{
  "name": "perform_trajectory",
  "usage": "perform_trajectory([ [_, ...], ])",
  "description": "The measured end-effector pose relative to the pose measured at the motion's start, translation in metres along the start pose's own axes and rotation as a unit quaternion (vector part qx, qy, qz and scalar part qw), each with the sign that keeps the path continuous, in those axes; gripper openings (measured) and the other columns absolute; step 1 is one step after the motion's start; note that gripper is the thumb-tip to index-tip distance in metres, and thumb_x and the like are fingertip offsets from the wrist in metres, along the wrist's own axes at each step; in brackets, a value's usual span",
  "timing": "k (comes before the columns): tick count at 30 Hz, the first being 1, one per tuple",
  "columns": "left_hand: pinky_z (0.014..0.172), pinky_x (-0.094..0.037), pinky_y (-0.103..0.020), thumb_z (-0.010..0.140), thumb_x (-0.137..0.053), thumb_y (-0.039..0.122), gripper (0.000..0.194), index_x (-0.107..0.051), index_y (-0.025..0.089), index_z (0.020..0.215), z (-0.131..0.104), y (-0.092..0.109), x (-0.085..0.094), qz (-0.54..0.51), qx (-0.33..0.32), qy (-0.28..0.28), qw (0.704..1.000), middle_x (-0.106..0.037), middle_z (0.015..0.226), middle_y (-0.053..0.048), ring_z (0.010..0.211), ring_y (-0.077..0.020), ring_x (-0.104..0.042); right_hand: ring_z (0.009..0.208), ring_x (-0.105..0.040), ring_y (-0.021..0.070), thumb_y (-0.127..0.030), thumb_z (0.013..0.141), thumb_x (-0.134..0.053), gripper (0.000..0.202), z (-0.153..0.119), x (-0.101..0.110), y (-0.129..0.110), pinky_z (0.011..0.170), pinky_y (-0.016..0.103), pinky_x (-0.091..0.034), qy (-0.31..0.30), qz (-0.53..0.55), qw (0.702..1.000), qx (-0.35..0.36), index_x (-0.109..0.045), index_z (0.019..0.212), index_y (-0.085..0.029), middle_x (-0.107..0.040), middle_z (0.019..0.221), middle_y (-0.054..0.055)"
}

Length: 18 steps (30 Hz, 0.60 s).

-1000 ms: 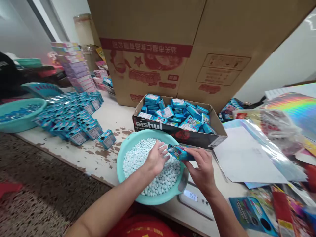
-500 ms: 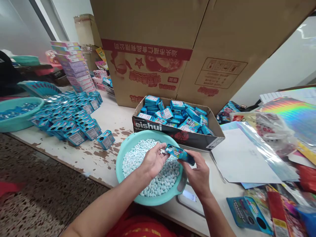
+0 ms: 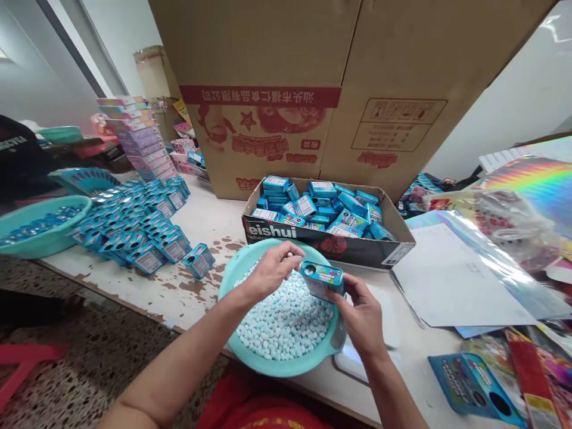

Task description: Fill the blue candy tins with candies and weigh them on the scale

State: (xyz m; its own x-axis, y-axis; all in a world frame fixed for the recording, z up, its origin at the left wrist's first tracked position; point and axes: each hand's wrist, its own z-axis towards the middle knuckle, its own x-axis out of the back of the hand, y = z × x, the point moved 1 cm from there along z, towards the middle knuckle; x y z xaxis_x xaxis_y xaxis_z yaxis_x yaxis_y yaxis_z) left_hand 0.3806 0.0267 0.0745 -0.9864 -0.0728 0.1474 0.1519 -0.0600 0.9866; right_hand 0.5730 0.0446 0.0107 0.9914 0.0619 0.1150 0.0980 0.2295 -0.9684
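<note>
A teal basin (image 3: 229, 280) full of small pale white-blue candies (image 3: 286, 325) stands in front of me. Over it, my right hand (image 3: 361, 310) grips a small blue candy box (image 3: 322, 280) by its side and lower edge. The box has a round opening in its end, facing up and left. Close by that opening, fingers curled, my left hand (image 3: 276, 269) holds a few white candies; how many is hidden by the fingers. Behind the basin, a black-sided carton (image 3: 357, 256) holds many closed-looking blue boxes (image 3: 313, 205).
Rows of blue boxes (image 3: 147, 229) stand at left, one box (image 3: 199, 261) apart from them. Further left is a basin (image 3: 44, 241) of blue wrapped pieces. A large cardboard box (image 3: 286, 65) rises behind. Papers (image 3: 456, 280) and packaging (image 3: 478, 387) lie right; a white scale (image 3: 353, 360) is partly under the basin.
My left hand has turned from palm-up and open with candies on it to curled fingers. The box in my right hand has tipped so its opening faces more upward. The view has shifted slightly.
</note>
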Motion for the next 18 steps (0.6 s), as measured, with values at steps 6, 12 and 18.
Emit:
perform_trajectory([
  [6,0.076,-0.042,-0.027,0.078,-0.048,0.013,0.026,-0.063,0.022,0.098,0.012,0.024,0.01,0.346,-0.114,-0.184,0.913,-0.064,0.09,0.0,0.084,-0.0154,-0.056,0.089,-0.06,0.0222,-0.034,0.068,-0.07,0.033,-0.005,-0.021,0.003,0.083,0.038,-0.047,-0.036,0.04,0.998,-0.024,-0.064,0.098,-0.021,-0.067,0.094,0.004],
  [12,0.076,-0.044,-0.027,0.08,-0.044,0.015,0.022,-0.062,0.02,0.091,0.012,0.021,0.016,0.326,-0.102,-0.137,0.93,-0.065,0.088,-0.001,0.082,-0.0149,-0.058,0.092,-0.061,0.0227,-0.03,0.065,-0.072,0.034,-0.004,-0.022,0.008,0.086,0.038,-0.046,-0.038,0.096,0.993,-0.052,-0.065,0.097,-0.021,-0.069,0.096,0.004],
  [18,0.095,-0.042,-0.04,0.076,-0.059,0.023,0.041,-0.055,0.023,0.116,-0.006,-0.003,0.028,0.335,-0.055,-0.108,0.935,-0.06,0.12,-0.007,0.111,-0.0244,-0.054,0.089,-0.063,0.0227,-0.033,0.066,-0.075,0.036,-0.003,-0.01,0.013,0.081,0.038,-0.05,-0.004,0.169,0.983,-0.072,-0.063,0.097,-0.021,-0.07,0.095,0.004],
])
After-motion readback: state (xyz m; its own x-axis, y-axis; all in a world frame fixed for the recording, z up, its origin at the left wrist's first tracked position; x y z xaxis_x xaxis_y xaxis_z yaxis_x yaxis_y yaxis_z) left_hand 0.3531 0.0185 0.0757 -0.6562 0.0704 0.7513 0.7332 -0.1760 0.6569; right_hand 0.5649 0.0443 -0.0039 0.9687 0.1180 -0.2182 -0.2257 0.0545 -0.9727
